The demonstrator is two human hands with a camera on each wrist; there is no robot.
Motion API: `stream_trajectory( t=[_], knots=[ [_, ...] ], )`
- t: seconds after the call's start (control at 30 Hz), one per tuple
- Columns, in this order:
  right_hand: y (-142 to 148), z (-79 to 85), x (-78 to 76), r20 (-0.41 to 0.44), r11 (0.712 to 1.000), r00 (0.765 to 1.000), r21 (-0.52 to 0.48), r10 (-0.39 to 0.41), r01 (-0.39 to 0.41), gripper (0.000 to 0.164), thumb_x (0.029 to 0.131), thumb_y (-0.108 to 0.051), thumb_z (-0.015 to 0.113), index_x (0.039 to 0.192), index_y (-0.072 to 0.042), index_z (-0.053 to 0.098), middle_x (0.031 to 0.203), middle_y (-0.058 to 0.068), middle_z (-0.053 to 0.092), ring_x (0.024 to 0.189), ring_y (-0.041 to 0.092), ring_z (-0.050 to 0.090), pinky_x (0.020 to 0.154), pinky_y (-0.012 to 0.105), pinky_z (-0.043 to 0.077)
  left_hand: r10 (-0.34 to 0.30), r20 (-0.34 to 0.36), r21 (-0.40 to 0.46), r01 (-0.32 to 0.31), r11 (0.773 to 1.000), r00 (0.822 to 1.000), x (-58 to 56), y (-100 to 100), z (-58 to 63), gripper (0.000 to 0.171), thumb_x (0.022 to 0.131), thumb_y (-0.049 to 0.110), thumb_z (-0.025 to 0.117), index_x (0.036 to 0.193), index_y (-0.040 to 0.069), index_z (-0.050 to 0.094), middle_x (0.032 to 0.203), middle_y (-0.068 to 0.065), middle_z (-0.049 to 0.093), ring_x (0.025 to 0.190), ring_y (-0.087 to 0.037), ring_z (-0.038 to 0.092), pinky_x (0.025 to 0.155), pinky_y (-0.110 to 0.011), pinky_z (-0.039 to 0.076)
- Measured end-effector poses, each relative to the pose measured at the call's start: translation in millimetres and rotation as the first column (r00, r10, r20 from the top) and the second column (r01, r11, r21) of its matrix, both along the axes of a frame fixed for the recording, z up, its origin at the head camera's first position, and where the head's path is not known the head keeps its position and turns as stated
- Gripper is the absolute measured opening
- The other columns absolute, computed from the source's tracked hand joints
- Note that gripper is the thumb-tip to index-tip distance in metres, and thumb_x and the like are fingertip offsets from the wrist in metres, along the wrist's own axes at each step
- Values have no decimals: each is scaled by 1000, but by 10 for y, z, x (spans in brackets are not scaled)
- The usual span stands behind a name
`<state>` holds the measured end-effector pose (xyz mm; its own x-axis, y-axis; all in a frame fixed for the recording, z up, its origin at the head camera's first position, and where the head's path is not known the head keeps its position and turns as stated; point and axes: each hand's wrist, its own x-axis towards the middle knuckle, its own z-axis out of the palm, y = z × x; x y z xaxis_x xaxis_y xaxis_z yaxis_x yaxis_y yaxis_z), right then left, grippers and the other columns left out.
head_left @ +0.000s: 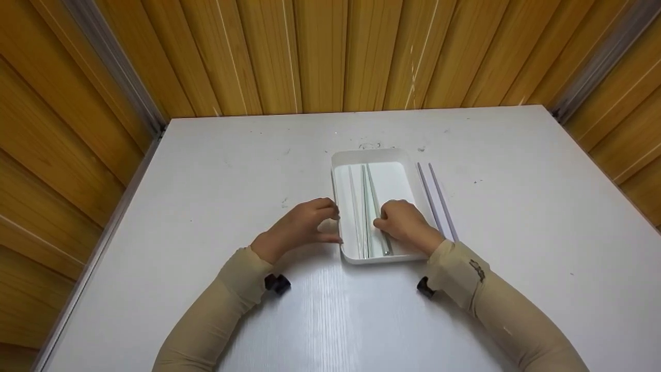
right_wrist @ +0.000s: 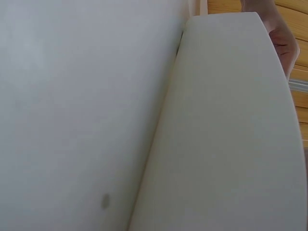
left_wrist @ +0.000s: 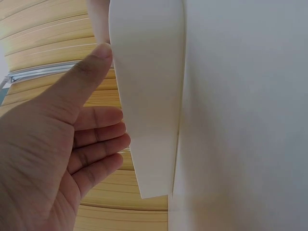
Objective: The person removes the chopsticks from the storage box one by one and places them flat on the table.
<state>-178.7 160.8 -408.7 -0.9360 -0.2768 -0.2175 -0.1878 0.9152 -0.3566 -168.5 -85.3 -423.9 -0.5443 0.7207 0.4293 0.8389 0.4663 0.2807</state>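
A white rectangular tray (head_left: 392, 181) stands mid-table with several thin pale green chopsticks (head_left: 364, 206) lying lengthwise in it. My left hand (head_left: 304, 222) is at the tray's left side, thumb and fingertips at the wall. In the left wrist view, that hand's (left_wrist: 53, 130) fingers are loosely bent beside the tray wall (left_wrist: 149, 106). My right hand (head_left: 405, 222) reaches into the tray, fingers curled, and pinches one pale green chopstick (head_left: 386, 248). The right wrist view has only the tray's outer wall (right_wrist: 221, 125); the right hand's grip is hidden there.
Two purple chopsticks (head_left: 443, 201) lie on the white table (head_left: 248, 165) just right of the tray, partly behind the right forearm. Yellow wood-panelled walls (head_left: 320, 57) enclose the table at the back and both sides.
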Motion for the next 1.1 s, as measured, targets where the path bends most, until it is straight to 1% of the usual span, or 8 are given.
stream_trajectory(
  t=[0.17, 0.37, 0.6, 0.77, 0.9, 1.1],
  knots=[
    [54, 15, 0, -7, 1000, 1000, -5, -15, 15, 20, 85, -19, 55, 69, -7, 57, 68, 0, 51, 66, 16, 45, 59, 25, 35, -2, 9, 8, 2, 1000, 1000, 2, -2, -3, 40, 74, 32, 82, 93, 1, 67, 99, -5, 64, 91, -16, 65, 80, -21, 56],
    [132, 31, -10, -35, 1000, 999, -29, -1, 0, 22, 85, -18, 55, 65, -10, 51, 64, -1, 47, 63, 15, 43, 55, 24, 33, -7, -16, 6, 7, 1000, 1000, 4, -5, -12, 40, 74, 33, 81, 93, 1, 67, 98, -5, 64, 92, -16, 65, 81, -20, 56],
    [217, 82, -25, -34, 999, 999, -43, -1, 0, 22, 88, -19, 56, 69, -8, 56, 65, 0, 54, 63, 16, 47, 57, 24, 37, -2, 0, 5, 2, 1000, 1000, 0, -10, 6, 39, 75, 33, 81, 93, 2, 67, 100, -5, 63, 93, -15, 64, 81, -20, 55],
    [275, 96, -35, -35, 999, 999, -34, 1, -2, 23, 89, -19, 55, 69, -8, 56, 65, 1, 55, 63, 16, 47, 56, 24, 37, 1, 6, 0, -1, 1000, 1000, 6, -8, 18, 39, 75, 33, 81, 94, 1, 67, 100, -5, 64, 93, -15, 64, 81, -20, 56],
    [311, 107, -36, -39, 1000, 999, -15, 5, -6, 24, 91, -20, 54, 70, -8, 55, 66, 1, 56, 63, 16, 48, 56, 24, 37, 0, -10, 7, 0, 1000, 1000, 7, -6, 15, 40, 75, 33, 81, 94, 1, 67, 101, -6, 64, 94, -16, 65, 81, -21, 56],
    [364, 125, -28, -50, 1000, 999, -24, -10, 9, 25, 90, -20, 53, 67, -9, 54, 63, 0, 52, 64, 16, 47, 58, 25, 36, -29, -74, 32, 32, 999, 997, 1, -2, 3, 39, 74, 31, 82, 90, -1, 66, 98, -7, 64, 91, -17, 66, 80, -20, 56]
  ],
)
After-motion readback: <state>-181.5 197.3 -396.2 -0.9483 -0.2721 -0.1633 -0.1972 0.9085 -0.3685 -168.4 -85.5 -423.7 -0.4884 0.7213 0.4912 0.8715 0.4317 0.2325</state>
